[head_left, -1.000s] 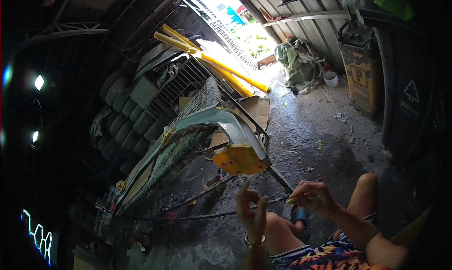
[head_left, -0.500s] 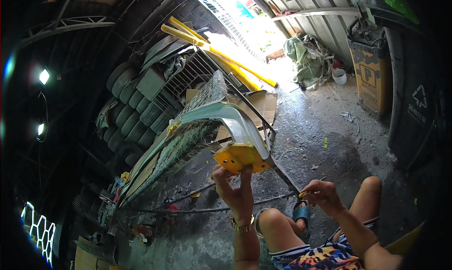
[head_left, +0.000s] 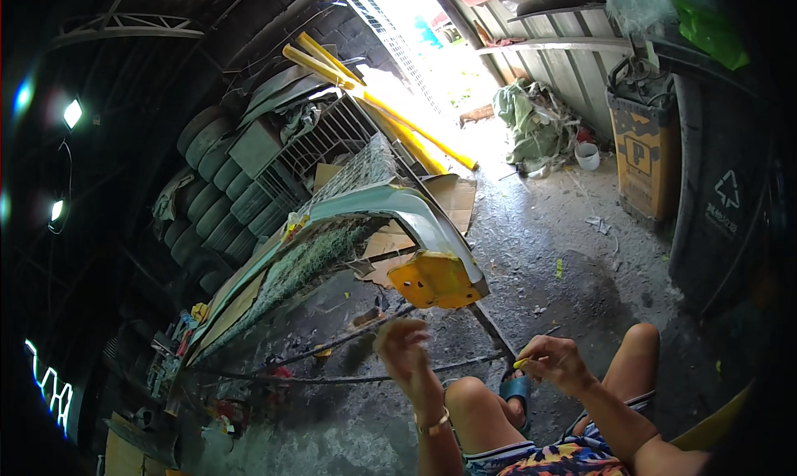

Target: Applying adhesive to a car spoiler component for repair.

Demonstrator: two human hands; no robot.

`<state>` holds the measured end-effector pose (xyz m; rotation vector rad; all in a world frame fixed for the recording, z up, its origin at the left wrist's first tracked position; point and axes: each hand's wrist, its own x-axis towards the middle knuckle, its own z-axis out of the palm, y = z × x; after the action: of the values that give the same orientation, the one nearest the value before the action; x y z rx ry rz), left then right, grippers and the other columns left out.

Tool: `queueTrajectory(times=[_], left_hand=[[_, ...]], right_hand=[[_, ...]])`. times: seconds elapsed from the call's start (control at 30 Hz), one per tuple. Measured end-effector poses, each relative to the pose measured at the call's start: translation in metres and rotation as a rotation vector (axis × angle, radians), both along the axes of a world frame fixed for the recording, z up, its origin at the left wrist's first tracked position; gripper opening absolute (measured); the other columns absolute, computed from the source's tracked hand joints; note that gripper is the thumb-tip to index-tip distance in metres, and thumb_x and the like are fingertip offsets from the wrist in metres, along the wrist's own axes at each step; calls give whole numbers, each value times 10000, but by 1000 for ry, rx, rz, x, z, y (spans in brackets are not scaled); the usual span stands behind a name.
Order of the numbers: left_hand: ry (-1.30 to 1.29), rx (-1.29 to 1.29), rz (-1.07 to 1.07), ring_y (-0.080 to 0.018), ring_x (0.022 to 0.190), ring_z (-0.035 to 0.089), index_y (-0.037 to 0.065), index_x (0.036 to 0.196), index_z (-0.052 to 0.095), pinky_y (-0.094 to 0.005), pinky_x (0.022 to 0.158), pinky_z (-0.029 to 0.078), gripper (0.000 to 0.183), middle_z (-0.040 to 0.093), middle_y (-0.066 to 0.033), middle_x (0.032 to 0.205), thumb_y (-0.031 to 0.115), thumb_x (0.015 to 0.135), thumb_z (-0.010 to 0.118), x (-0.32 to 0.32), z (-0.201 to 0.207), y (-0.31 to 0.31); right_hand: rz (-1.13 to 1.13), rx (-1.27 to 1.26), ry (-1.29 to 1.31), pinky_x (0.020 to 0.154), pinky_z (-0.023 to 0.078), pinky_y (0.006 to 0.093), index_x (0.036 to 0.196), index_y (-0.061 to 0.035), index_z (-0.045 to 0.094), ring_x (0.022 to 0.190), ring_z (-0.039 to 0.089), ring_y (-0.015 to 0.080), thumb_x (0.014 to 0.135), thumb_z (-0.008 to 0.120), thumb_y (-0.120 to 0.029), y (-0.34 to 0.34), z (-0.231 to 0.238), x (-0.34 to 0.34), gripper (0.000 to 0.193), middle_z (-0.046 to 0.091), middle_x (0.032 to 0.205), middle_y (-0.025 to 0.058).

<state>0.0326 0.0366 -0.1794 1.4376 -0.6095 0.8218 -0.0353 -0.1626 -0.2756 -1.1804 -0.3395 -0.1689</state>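
Left hand [head_left: 405,361]: blurred, off the yellow end plate [head_left: 436,281] it touched half a second ago; grip loosely open, nothing visible in it; plate now untouched by either hand. Plate location: near end of a pale curved panel [head_left: 390,202], above both hands. Right hand [head_left: 554,362]: grip pinched on a small yellow piece [head_left: 520,364]. Obstruction: dark metal frame [head_left: 493,330], bars crossing beneath the plate and close to both hands. Surroundings: stacked tires [head_left: 217,195], yellow poles [head_left: 390,109], white bucket [head_left: 587,155], one sandal [head_left: 515,390] beside the frame.
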Motion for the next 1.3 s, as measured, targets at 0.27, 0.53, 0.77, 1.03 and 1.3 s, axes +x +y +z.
queueTrajectory(times=[0.27,0.53,0.77,1.03,1.3], left_hand=[[507,113,-446,-239,1199,525,32,1418,347,-389,1009,449,688,475,-151,1359,57,842,721,-50,-71,-22],[754,265,-591,-246,1302,444,23,1483,272,-384,1050,400,772,445,-142,1420,149,868,723,-65,-122,9],[-79,845,203,-357,1287,455,52,1363,485,-448,1021,432,674,483,-176,1363,169,780,802,-55,-13,41],[-379,886,412,-363,1324,414,111,1365,509,-492,1065,370,714,433,-157,1415,211,736,833,-23,135,-3],[-476,1389,474,-350,1333,399,144,1174,591,-506,1081,329,610,463,-105,1387,147,625,857,-18,180,-32]], right_hand=[[304,774,172,977,462,387,1121,-48,513,1137,595,270,1007,462,-141,52,9,-14,156,591,1227,204],[315,600,161,901,489,385,1034,-47,549,1057,638,310,937,497,-208,43,16,-19,195,630,1118,250],[-46,351,-151,574,491,320,799,-38,582,624,610,169,958,519,-344,-23,88,20,351,624,727,103],[127,76,-447,616,530,236,993,-36,625,728,641,85,921,640,-39,-41,123,48,74,683,903,77],[101,174,-369,538,507,234,1003,-26,643,642,640,95,905,647,-10,-70,108,54,100,676,783,78]])
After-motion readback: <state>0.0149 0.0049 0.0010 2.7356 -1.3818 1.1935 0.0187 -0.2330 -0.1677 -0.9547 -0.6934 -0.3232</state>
